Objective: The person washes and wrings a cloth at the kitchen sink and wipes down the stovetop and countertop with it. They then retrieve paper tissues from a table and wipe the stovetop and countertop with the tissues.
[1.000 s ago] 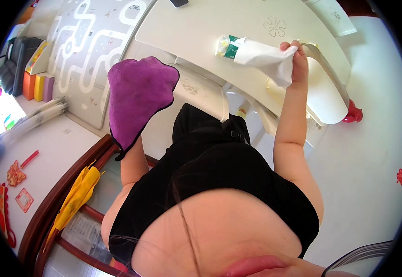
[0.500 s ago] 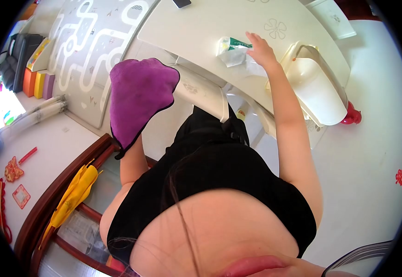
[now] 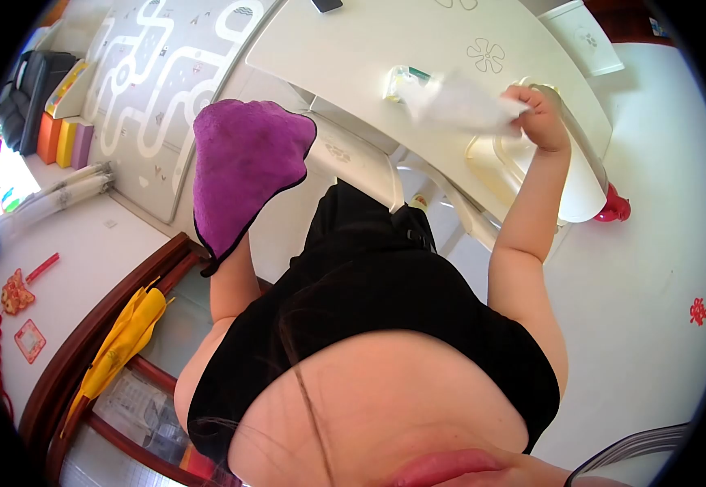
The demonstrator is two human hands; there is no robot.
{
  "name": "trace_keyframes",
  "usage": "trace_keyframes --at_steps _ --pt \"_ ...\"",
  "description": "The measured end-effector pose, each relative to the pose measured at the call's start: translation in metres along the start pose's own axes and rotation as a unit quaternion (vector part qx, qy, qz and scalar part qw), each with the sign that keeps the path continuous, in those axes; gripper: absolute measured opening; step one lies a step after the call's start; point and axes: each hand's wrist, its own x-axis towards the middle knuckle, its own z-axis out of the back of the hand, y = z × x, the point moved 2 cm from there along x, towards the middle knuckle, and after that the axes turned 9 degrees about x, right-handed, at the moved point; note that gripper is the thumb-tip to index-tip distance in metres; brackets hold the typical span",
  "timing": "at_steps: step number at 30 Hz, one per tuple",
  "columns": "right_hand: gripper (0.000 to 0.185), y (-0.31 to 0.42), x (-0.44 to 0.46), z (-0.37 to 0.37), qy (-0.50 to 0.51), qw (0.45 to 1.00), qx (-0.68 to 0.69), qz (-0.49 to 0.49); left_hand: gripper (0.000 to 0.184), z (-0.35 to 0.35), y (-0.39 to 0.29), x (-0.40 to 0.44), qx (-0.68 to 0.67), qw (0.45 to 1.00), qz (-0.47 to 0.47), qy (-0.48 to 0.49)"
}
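My left hand is raised under a purple cloth (image 3: 251,166) with black edging, which it holds up. The cloth hides its fingers; only the forearm (image 3: 234,280) shows below. My right hand (image 3: 544,120) is over the right part of the cream table (image 3: 353,49), its fingers closed on one end of a white tissue (image 3: 462,105). The tissue is blurred and stretches left towards a small green-and-white packet (image 3: 402,83) on the table, partly covering it. Whether the two are still joined I cannot tell.
A white container (image 3: 587,183) stands right of the table's middle, partly behind my right arm, with a red object (image 3: 614,203) beyond it. A dark phone-like object (image 3: 327,5) lies at the far edge. Left are a wooden rack (image 3: 49,381) and a yellow folded umbrella (image 3: 126,333).
My right hand has moved right, away from the packet, drawing the white tissue out with it. The purple cloth has barely moved.
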Motion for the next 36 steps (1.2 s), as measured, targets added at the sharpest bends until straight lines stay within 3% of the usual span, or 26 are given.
trace_keyframes --at_steps 1,3,5,7,11,13,15,16,17,20,21,23,25,27,29,31,33,36 --pt "0.047 -0.009 0.007 -0.007 0.076 0.994 -0.044 0.071 0.021 0.001 0.000 0.000 -0.002 1.000 -0.002 0.000" --pt "0.062 -0.004 0.033 -0.054 -0.009 0.997 -0.019 -0.071 0.020 0.001 0.000 -0.001 -0.003 1.000 -0.002 0.001" --pt "0.070 -0.058 0.070 -0.049 -0.113 0.967 -0.203 -0.107 0.020 0.002 -0.001 -0.002 -0.001 1.000 -0.003 -0.001" --pt "0.061 -0.120 0.107 -0.023 -0.145 0.899 -0.392 -0.133 0.019 0.003 0.000 -0.006 -0.002 1.000 -0.003 -0.003" --pt "0.034 -0.074 0.114 -0.025 -0.155 0.743 -0.606 -0.238 0.019 0.006 0.001 -0.012 -0.003 1.000 -0.001 -0.008" --pt "0.029 -0.022 0.092 -0.033 -0.219 0.716 -0.647 -0.140 0.018 0.008 0.003 -0.015 -0.003 1.000 0.002 -0.013" --pt "0.029 0.001 0.064 -0.008 -0.280 0.669 -0.669 0.163 0.018 0.009 0.004 -0.018 -0.006 1.000 0.003 -0.016" --pt "0.031 0.029 0.048 -0.015 -0.302 0.814 -0.474 0.146 0.017 0.009 0.005 -0.018 -0.006 1.000 0.003 -0.019" --pt "0.034 0.051 0.029 -0.025 -0.306 0.910 -0.252 0.119 0.017 0.009 0.006 -0.020 -0.007 1.000 0.003 -0.022" --pt "0.047 0.036 0.001 -0.012 -0.213 0.972 0.025 0.095 0.017 0.013 0.003 -0.026 -0.009 0.999 0.003 -0.034" --pt "0.062 0.016 0.002 -0.018 -0.244 0.964 0.060 0.081 0.016 0.013 0.001 -0.030 -0.009 0.999 0.003 -0.038" --pt "0.076 0.002 0.031 -0.038 -0.002 0.996 0.091 0.022 0.016 0.014 -0.004 -0.040 -0.006 0.999 0.010 -0.046" --pt "0.085 -0.045 0.063 -0.045 -0.102 0.989 -0.040 -0.099 0.016 0.015 -0.011 -0.054 -0.004 0.998 0.016 -0.058" --pt "0.066 -0.113 0.098 -0.017 -0.193 0.895 -0.381 -0.127 0.015 0.016 -0.018 -0.069 0.004 0.997 0.024 -0.078" --pt "0.043 -0.136 0.123 -0.001 -0.078 0.823 -0.504 -0.252 0.015 0.018 -0.027 -0.090 0.013 0.994 0.041 -0.099" --pt "0.029 -0.139 0.130 0.013 -0.113 0.765 -0.582 -0.251 0.014 0.019 -0.044 -0.122 0.022 0.990 0.063 -0.125" --pt "0.033 -0.090 0.109 -0.010 -0.187 0.705 -0.669 -0.145 0.014 0.017 -0.059 -0.157 0.037 0.983 0.090 -0.153" --pt "0.039 -0.040 0.087 0.012 -0.180 0.757 -0.625 0.063 0.013 0.008 -0.092 -0.224 0.057 0.970 0.135 -0.192"
